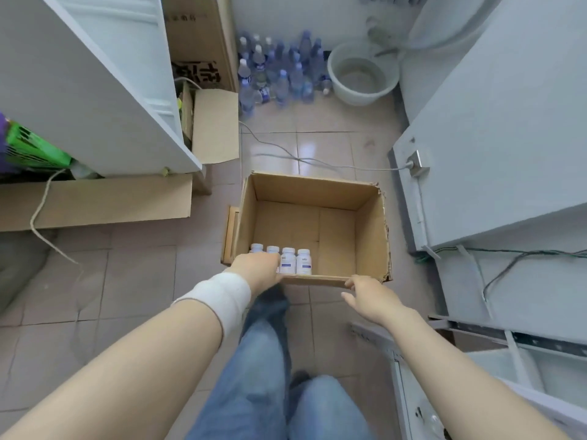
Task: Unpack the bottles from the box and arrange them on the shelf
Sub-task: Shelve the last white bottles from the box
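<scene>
Head view: cardboard box, open, on floor
Pill bottles: four, upright along near wall
Left hand: laid over leftmost two; grasp cannot be told
Right hand: near rim gripped, box steadied

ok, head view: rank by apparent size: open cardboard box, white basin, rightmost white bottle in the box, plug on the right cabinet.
1. cardboard box
2. white basin, though it sits farther from the camera
3. rightmost white bottle and plug look about alike, so they are not ranked.
</scene>
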`<state>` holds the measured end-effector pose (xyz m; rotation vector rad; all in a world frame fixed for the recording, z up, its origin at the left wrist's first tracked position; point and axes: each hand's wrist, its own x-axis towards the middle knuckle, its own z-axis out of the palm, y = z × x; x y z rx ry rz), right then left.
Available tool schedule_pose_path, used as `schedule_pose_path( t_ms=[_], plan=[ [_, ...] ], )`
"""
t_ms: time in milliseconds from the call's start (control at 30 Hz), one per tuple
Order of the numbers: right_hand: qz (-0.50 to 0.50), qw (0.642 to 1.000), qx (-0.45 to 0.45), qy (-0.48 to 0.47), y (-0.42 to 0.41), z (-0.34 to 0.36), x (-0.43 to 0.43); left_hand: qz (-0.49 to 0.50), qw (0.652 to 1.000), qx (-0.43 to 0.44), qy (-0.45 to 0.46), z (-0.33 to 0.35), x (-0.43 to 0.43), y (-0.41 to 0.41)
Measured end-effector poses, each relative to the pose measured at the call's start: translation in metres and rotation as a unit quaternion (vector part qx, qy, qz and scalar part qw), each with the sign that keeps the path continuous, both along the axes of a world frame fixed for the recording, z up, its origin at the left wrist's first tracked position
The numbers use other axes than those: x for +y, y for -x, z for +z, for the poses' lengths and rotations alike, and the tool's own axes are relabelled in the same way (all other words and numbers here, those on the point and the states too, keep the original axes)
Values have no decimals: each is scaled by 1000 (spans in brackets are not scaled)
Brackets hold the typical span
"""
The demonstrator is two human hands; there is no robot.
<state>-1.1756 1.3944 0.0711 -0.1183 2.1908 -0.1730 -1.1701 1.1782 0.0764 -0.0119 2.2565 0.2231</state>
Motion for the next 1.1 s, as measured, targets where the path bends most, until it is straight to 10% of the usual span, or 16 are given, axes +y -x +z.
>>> schedule_pose_path(
  t_ms=[567, 1100],
  plan=[
    [-187, 950, -241, 69, 103, -291, -52, -32, 993, -109, -35, -280, -9, 115],
    [-375, 908, -139, 121, 113, -226, 2, 142, 963, -57, -221, -223, -1, 138]
  ],
)
